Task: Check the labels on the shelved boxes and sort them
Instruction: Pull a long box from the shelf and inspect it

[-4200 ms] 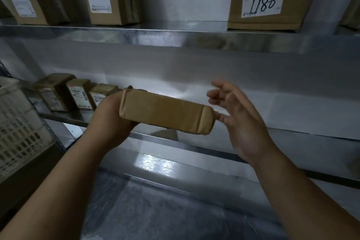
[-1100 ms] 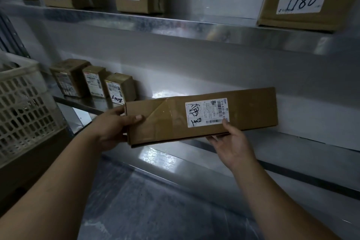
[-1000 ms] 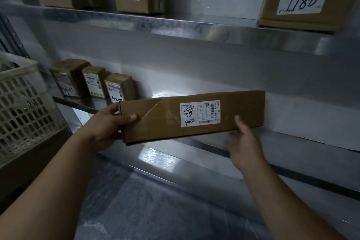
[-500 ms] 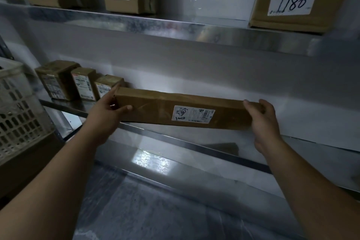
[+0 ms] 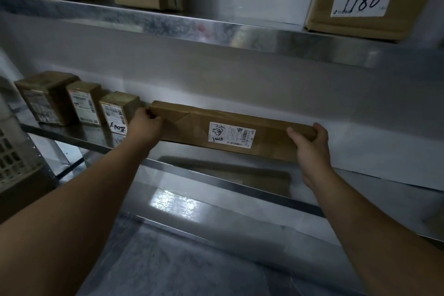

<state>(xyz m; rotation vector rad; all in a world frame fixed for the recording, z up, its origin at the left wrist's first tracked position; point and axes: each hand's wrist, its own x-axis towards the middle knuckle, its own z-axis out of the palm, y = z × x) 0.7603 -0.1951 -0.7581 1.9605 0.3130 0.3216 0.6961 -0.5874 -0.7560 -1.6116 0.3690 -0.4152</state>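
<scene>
Long box (image 5: 269, 138) at middle shelf (image 5: 79, 136), label (image 5: 231, 134) facing out, left end just beside nearest small box (image 5: 120, 113). Left hand (image 5: 144, 127) pinches left end; right hand (image 5: 310, 144) wraps right end. Shelf contact unclear in dim light. Risks: leftward slide shunts row of 3; early release drops it.

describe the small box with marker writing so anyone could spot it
On the lower steel shelf, three small brown cardboard boxes stand in a row at the left. It is the rightmost, beside the left hand; only its white label shows black marker scrawl.
</scene>
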